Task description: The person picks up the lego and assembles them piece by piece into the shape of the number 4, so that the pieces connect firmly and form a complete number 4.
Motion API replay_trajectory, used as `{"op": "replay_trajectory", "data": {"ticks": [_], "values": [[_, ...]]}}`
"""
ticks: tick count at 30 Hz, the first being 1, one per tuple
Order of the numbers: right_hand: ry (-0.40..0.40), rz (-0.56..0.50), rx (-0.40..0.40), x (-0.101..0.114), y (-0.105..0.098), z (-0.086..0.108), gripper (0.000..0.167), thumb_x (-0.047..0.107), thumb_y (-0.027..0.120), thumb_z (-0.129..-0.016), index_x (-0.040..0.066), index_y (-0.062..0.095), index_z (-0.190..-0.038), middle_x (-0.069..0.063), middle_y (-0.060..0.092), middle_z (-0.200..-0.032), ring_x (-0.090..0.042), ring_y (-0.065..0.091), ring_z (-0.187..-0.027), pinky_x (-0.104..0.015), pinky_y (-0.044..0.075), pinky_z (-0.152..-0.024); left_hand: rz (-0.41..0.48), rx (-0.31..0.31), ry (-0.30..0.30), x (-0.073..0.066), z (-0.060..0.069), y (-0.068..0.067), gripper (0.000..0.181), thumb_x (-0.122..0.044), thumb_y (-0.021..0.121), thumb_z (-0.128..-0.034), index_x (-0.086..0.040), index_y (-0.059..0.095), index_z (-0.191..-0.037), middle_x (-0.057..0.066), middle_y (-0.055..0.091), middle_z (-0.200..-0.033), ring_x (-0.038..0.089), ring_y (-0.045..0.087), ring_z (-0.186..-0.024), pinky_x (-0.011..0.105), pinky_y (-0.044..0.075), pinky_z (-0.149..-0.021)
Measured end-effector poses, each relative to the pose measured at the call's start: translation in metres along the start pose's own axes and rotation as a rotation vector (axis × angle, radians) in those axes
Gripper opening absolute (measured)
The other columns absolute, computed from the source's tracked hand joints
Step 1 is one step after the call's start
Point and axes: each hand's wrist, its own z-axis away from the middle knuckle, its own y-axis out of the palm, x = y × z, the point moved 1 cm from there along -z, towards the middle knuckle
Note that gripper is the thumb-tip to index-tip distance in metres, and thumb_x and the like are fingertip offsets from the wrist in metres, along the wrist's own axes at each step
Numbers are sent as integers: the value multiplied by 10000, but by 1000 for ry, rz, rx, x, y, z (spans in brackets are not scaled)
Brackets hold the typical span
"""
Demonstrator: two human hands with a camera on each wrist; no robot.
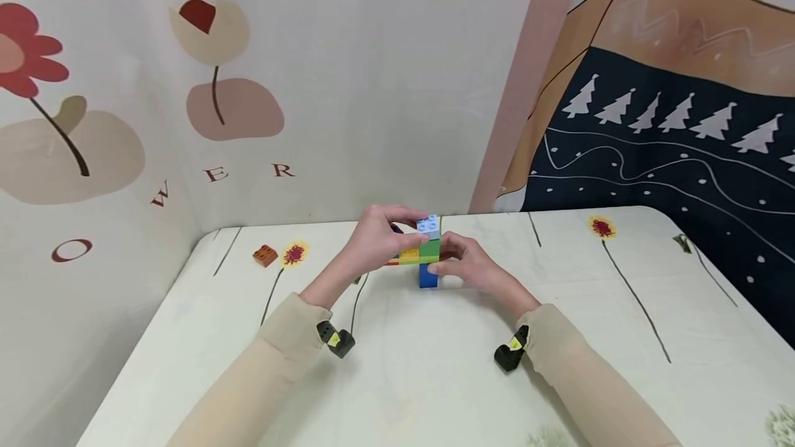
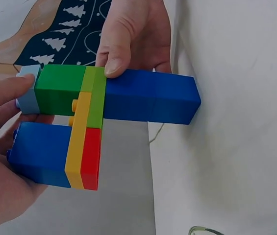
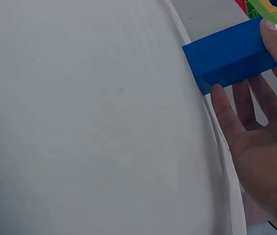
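Note:
A build of toy bricks stands upright on the table between both hands. Its base is a column of stacked blue bricks (image 2: 150, 98), which bears a flat layer with a lime green plate (image 2: 97, 100), a yellow-orange plate (image 2: 78, 142) and a red plate (image 2: 91, 159). Above these come a green brick (image 2: 60, 84) with a light blue brick (image 1: 428, 225) on top, and another blue brick (image 2: 42, 152) beside them. My left hand (image 1: 381, 239) grips the light blue brick, thumb on its near side. With thumb and fingers, my right hand (image 1: 470, 265) holds the blue column.
An orange-brown brick (image 1: 265, 255) lies apart at the far left of the table. The pale tablecloth (image 1: 397, 364) carries printed flowers. A patterned curtain (image 1: 373, 88) hangs directly behind the table's far edge.

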Motion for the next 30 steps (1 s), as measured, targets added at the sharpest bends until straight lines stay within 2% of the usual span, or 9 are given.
{"op": "replay_trajectory", "data": {"ticks": [7,16,20,24,27,30], "values": [[11,-2,-8,1,-1,1,292,75,746,-944,14,613,-1197,-96,669,-1146,-270,596,-1033,-294,510,-896,-4,26,-3,2,-7,-2,333,-119,844,-847,-61,781,-1169,14,739,-1038,207,663,-987,334,582,-789],[1,-6,1,0,1,-1,301,85,742,-950,-1,606,-1205,-103,668,-1152,-275,596,-1039,-291,508,-919,-32,54,-60,-3,-8,-6,339,-123,852,-842,-91,786,-1173,10,731,-1039,237,664,-974,332,580,-773],[-4,-11,10,-1,-1,-1,291,87,739,-953,3,605,-1197,-100,672,-1159,-267,608,-1050,-289,517,-917,-45,53,-41,-3,-10,-5,333,-125,856,-841,-89,788,-1165,11,741,-1042,219,668,-957,328,582,-782],[11,-13,4,-2,-1,-1,296,79,744,-947,12,606,-1201,-97,675,-1165,-266,617,-1055,-286,528,-898,-58,56,17,1,-8,-5,354,-135,859,-847,-79,777,-1186,6,749,-1048,176,676,-958,315,587,-802],[8,-4,-4,-2,0,-1,288,68,743,-945,9,608,-1193,-99,673,-1157,-270,612,-1049,-282,525,-891,-45,41,65,4,-5,-4,362,-130,856,-853,-74,768,-1199,10,752,-1049,165,686,-955,320,588,-809],[-2,1,0,-2,0,-2,290,65,741,-946,3,609,-1196,-102,670,-1155,-277,606,-1047,-291,520,-898,-22,12,75,8,0,-3,374,-136,847,-864,-86,755,-1223,11,750,-1071,176,688,-985,332,582,-820]]}}
